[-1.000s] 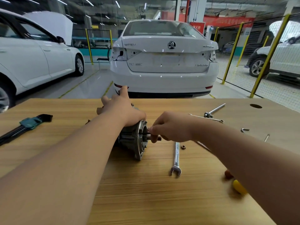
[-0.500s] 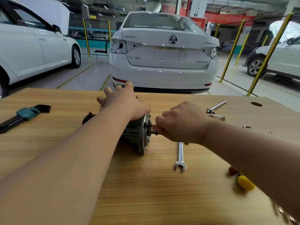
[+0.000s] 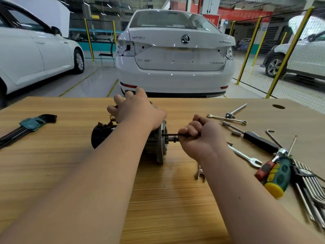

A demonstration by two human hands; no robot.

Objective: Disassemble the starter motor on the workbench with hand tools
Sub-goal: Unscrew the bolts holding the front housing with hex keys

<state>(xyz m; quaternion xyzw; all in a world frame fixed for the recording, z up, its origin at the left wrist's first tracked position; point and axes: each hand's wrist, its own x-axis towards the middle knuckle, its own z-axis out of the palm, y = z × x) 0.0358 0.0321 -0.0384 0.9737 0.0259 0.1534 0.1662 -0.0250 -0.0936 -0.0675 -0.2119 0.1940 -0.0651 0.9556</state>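
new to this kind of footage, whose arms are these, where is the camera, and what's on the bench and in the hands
No machine here: a camera worn on a person's head looks down at their bare arms. The left hand presses on the starter motor, lying on the wooden workbench. The right hand grips a thin dark tool, likely a hex key, pointed at the motor's end face. A hex key set lies far left; spanners and a screwdriver lie right. A white car stands behind.

Left hand [image 3: 139, 111] splayed (palm down); right hand [image 3: 200, 136] clenched.
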